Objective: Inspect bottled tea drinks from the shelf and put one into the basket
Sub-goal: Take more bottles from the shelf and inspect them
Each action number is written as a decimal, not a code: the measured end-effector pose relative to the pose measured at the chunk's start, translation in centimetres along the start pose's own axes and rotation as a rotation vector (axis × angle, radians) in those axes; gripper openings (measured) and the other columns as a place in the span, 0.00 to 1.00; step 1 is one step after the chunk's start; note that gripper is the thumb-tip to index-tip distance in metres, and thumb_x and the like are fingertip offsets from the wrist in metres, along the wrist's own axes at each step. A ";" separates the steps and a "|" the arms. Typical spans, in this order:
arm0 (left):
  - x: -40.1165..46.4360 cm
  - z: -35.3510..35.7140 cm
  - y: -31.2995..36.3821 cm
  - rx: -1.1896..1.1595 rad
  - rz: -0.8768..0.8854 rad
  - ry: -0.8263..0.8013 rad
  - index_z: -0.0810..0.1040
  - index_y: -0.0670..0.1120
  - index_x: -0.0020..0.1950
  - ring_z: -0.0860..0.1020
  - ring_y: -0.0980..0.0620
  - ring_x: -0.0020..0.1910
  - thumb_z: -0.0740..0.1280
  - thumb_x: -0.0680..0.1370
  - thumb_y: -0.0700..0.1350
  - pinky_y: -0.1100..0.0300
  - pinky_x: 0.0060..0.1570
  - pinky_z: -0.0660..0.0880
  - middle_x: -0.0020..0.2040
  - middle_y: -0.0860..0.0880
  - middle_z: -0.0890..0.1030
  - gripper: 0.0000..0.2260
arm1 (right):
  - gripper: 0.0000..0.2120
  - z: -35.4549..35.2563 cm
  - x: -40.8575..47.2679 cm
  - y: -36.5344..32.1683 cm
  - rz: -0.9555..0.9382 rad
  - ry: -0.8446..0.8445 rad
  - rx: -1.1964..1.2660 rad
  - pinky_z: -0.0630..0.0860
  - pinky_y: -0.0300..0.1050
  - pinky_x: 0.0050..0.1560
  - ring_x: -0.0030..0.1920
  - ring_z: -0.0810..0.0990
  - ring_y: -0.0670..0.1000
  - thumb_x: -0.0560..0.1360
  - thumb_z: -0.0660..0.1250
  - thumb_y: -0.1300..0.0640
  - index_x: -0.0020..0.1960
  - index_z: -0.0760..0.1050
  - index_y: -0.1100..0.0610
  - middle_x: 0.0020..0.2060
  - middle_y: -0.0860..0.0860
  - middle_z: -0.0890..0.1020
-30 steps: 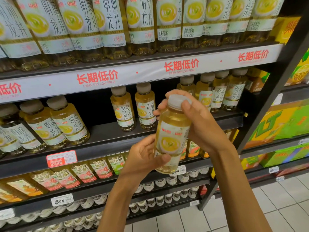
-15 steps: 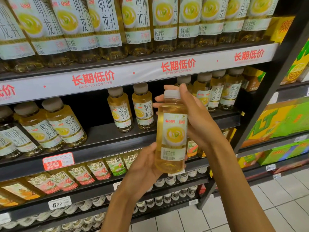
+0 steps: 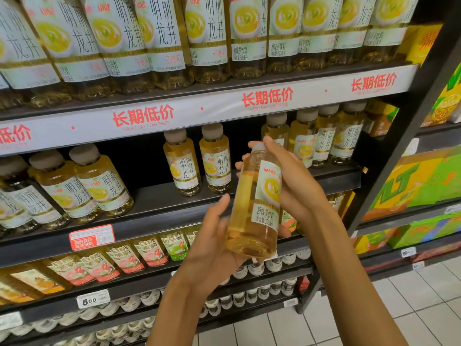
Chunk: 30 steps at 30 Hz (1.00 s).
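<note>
1. I have one tea bottle (image 3: 254,208) off the shelf (image 3: 154,203) and up in front of me, between both hands, tilted a little so its cap end leans away from me.
2. My right hand (image 3: 294,181) wraps the upper half from behind, fingers curled over the cap end, because that steadies the neck while the body turns.
3. My left hand (image 3: 212,243) cups the base from below and the side; its fingers look fairly straight, resting against the bottle rather than clamped, which I judge leaves it free to rotate.
4. The label (image 3: 268,196) faces me, showing the printed text and the cup picture, so I am holding it this way to read it.
5. The matching bottles (image 3: 197,161) stand upright on the shelf behind, just beyond my hands.
6. No basket is in view, so the placing step is not yet done.
</note>
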<state>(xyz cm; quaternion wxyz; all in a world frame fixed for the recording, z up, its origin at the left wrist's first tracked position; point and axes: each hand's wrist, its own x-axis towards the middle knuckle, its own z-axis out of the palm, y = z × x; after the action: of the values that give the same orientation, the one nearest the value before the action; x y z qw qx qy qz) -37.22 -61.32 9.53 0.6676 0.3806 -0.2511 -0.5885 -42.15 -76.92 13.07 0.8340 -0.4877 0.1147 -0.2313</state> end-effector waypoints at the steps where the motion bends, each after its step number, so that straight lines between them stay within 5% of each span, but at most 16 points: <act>1: 0.0 0.0 0.0 -0.024 0.006 0.007 0.79 0.42 0.62 0.82 0.46 0.48 0.59 0.74 0.61 0.57 0.44 0.78 0.53 0.36 0.81 0.27 | 0.14 -0.1 0.1 0.0 0.012 -0.004 -0.013 0.81 0.51 0.48 0.44 0.85 0.54 0.79 0.61 0.49 0.56 0.76 0.58 0.39 0.55 0.85; 6: -0.6 0.7 0.4 -0.081 0.001 -0.043 0.79 0.39 0.62 0.82 0.41 0.50 0.61 0.75 0.56 0.48 0.50 0.79 0.54 0.36 0.81 0.25 | 0.17 -0.7 0.7 0.3 0.091 0.043 -0.099 0.78 0.54 0.55 0.59 0.79 0.63 0.78 0.61 0.45 0.56 0.79 0.57 0.50 0.62 0.81; 11: -1.3 1.5 1.1 -0.388 0.004 -0.100 0.73 0.31 0.64 0.82 0.37 0.50 0.69 0.74 0.53 0.47 0.50 0.79 0.55 0.31 0.79 0.29 | 0.18 -0.7 0.3 1.3 0.130 -0.037 -0.018 0.81 0.49 0.47 0.42 0.84 0.55 0.72 0.66 0.43 0.45 0.82 0.57 0.41 0.59 0.83; 15: -1.5 2.0 1.3 -0.646 0.013 -0.072 0.71 0.30 0.65 0.82 0.35 0.48 0.72 0.70 0.49 0.44 0.46 0.80 0.55 0.31 0.78 0.31 | 0.21 -0.4 0.4 2.0 0.181 -0.075 0.002 0.82 0.47 0.45 0.43 0.84 0.54 0.73 0.64 0.41 0.48 0.79 0.60 0.42 0.59 0.84; 25: -0.9 2.5 1.0 -0.537 0.063 0.002 0.77 0.31 0.59 0.82 0.39 0.49 0.78 0.66 0.45 0.49 0.47 0.80 0.55 0.34 0.79 0.28 | 0.16 -0.9 0.6 2.5 0.297 0.005 -0.028 0.79 0.40 0.33 0.33 0.83 0.48 0.79 0.61 0.44 0.49 0.74 0.58 0.30 0.52 0.82; 30: -0.1 1.7 0.1 -0.412 0.052 -0.019 0.77 0.32 0.59 0.82 0.42 0.42 0.81 0.61 0.46 0.52 0.41 0.81 0.50 0.35 0.79 0.32 | 0.12 -0.7 1.5 1.0 0.136 0.041 -0.125 0.82 0.49 0.43 0.43 0.83 0.55 0.78 0.63 0.49 0.52 0.78 0.56 0.36 0.55 0.83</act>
<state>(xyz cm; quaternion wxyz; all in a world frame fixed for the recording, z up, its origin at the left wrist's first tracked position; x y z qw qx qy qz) -38.47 -61.58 10.61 0.7439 0.2237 -0.1413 -0.6137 -40.90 -77.82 11.93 0.8132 -0.5250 0.1788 -0.1767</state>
